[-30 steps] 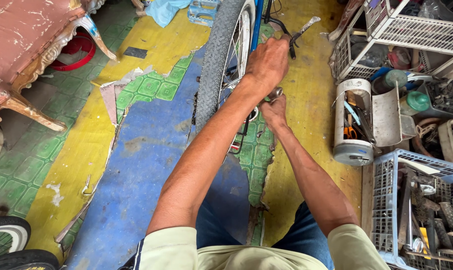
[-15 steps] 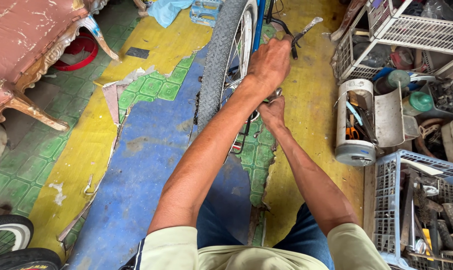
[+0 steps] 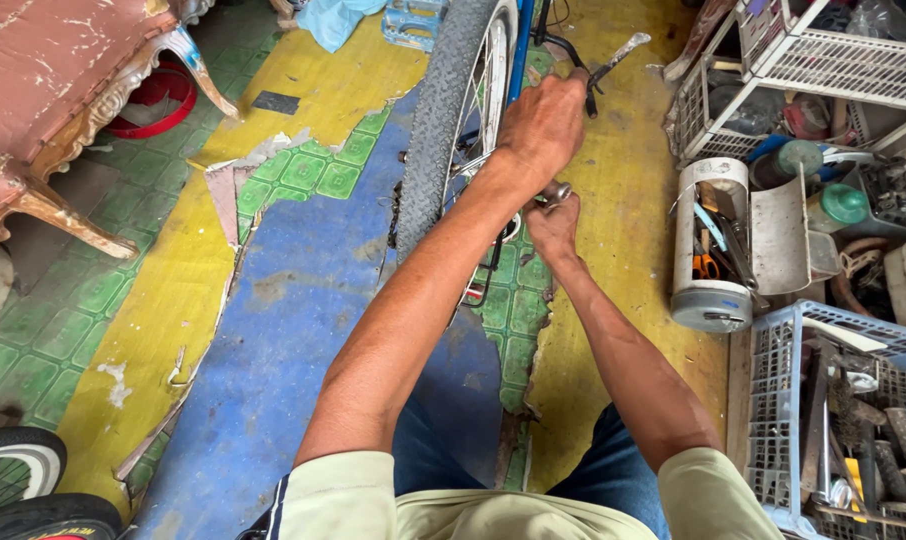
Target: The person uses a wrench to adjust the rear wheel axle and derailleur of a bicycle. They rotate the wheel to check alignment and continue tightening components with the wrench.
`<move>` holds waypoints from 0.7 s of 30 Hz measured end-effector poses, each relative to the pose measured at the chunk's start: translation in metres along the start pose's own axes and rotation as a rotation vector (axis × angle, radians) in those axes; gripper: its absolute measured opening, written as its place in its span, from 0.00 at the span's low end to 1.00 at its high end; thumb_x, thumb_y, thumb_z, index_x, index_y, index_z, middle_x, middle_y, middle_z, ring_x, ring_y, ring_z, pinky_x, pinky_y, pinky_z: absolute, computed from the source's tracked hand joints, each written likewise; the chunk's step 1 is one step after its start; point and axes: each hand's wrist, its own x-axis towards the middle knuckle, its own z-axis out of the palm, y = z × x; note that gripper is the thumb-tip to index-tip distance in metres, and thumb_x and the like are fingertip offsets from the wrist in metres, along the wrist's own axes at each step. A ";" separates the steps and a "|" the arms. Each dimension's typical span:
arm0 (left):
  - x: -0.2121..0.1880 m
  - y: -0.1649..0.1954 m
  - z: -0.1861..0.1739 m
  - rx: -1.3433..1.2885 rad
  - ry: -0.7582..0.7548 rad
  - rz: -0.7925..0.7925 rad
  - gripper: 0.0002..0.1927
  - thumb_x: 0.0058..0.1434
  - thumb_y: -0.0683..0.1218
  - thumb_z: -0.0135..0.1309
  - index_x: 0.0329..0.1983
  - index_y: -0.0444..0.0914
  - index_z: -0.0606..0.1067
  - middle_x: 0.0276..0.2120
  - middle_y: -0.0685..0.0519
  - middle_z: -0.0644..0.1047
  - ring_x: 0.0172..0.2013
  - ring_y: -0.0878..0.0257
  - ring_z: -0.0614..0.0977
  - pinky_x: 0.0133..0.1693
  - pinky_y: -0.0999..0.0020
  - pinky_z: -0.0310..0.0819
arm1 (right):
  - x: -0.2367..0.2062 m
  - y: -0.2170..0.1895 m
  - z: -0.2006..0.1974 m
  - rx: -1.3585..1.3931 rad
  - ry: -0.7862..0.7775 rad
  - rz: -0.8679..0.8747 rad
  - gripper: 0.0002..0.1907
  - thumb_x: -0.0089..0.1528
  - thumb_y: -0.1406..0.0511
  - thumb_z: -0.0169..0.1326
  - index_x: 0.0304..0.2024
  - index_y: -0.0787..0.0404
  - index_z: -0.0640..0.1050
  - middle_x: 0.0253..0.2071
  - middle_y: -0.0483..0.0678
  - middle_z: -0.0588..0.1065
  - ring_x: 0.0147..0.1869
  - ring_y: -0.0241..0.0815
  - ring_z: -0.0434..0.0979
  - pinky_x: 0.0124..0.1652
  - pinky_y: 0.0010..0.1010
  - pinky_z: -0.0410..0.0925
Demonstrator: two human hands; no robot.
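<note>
Now my left hand [image 3: 545, 122] is up against the bicycle wheel [image 3: 443, 130], and its fingers are closed around a dark metal part of the frame, just beside the tyre. From this hand a thin metal lever [image 3: 618, 55] goes out to the upper right, but I cannot tell if I hold the lever itself or only the part under it. My right hand [image 3: 553, 225] is lower, directly under the left one and almost touching its wrist. Its fingers are curled around a small shiny metal tool [image 3: 555, 191], which sits at the wheel axle, between my two hands. How tightly the right fingers close on it, I cannot tell, because the back of the hand covers them.

The wheel stands upright on the floor [image 3: 303, 300], where the covering is torn in blue, yellow and green pieces. Its tyre is to the left of both my hands, and the spokes are just behind the left wrist. To the right, well apart from my hands, stands a round metal tool can [image 3: 708, 300] with scissors and screwdrivers inside. Near it is a blue plastic crate [image 3: 773, 400] full of metal parts. At the far left I see a carved furniture leg [image 3: 63, 215].
</note>
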 end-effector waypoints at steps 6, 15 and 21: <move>0.002 -0.001 0.003 -0.002 0.025 0.016 0.12 0.63 0.34 0.48 0.49 0.28 0.75 0.33 0.36 0.81 0.29 0.47 0.86 0.25 0.58 0.81 | -0.001 -0.013 -0.009 0.375 -0.055 0.278 0.05 0.62 0.73 0.53 0.38 0.68 0.80 0.26 0.47 0.75 0.20 0.30 0.63 0.18 0.23 0.54; 0.002 -0.002 0.003 0.005 0.022 0.020 0.13 0.62 0.32 0.48 0.50 0.27 0.75 0.31 0.34 0.81 0.28 0.46 0.86 0.26 0.58 0.82 | 0.003 -0.026 -0.029 0.657 -0.141 0.691 0.06 0.64 0.71 0.45 0.37 0.67 0.73 0.29 0.52 0.75 0.20 0.31 0.62 0.15 0.21 0.52; 0.001 -0.002 0.003 0.017 0.036 0.021 0.12 0.61 0.33 0.49 0.48 0.28 0.75 0.31 0.34 0.81 0.29 0.46 0.86 0.27 0.57 0.82 | 0.004 -0.024 -0.015 0.500 -0.172 0.501 0.06 0.64 0.74 0.44 0.37 0.69 0.73 0.28 0.50 0.72 0.20 0.31 0.62 0.15 0.23 0.52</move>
